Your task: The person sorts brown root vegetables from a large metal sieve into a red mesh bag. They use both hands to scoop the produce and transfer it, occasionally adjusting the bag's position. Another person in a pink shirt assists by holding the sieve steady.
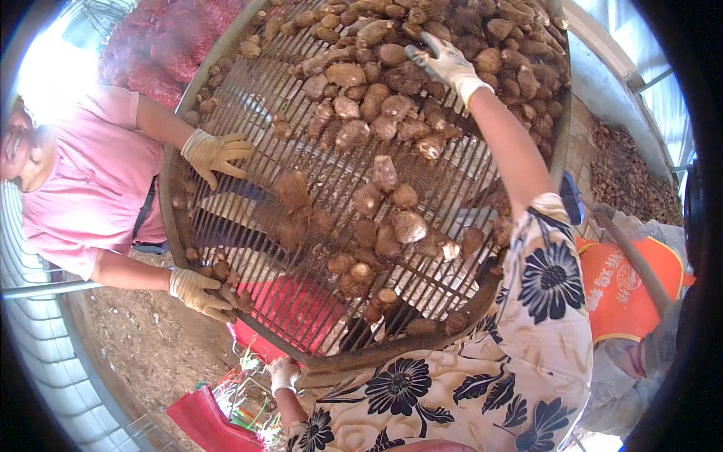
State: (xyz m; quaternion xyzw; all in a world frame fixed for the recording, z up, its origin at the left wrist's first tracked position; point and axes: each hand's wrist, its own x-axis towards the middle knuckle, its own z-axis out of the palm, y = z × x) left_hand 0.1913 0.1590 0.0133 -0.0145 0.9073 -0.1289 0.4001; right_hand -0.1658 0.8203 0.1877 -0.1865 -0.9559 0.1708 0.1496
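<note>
My right hand [443, 61], in a pale glove with grey fingertips, reaches over heaped brown taro-like tubers [345, 74] at the top, its fingers apart and nothing seen in its grasp. The tubers lie on a slatted metal grate [271, 152] with a raised rim. Smaller groups of tubers [387, 240] are scattered across the grate's middle. My left hand [284, 373], also in a pale glove, is low beside the lower rim [333, 367], next to the red material of a sack [251, 339]. Its fingers are partly hidden, so its hold is unclear.
A person in a pink shirt [93, 186] stands at the left, both gloved hands by the grate. Another in an orange vest [632, 288] is at the right, near a long handle [635, 257]. Red net sacks [164, 45] are piled upper left; folded red sacks [212, 421] lie below.
</note>
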